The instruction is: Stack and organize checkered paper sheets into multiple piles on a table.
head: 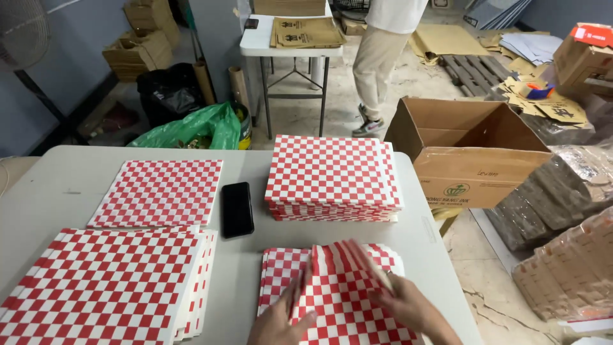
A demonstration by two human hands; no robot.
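Head view gives me four stacks of red-checked paper on the table [76, 182], one phone and two hands. My left hand [278, 322] lies flat and open on the near stack [332, 294]. My right hand [399, 300] pinches its top sheets [345, 265], lifted and blurred. Beyond the hands sits the tall stack [332, 176]; left of them the phone [237, 209], then a thin stack [159, 191] and a big stack [102, 284]. Off to the right stands an open box [469, 150]; a person [380, 54] walks far behind.
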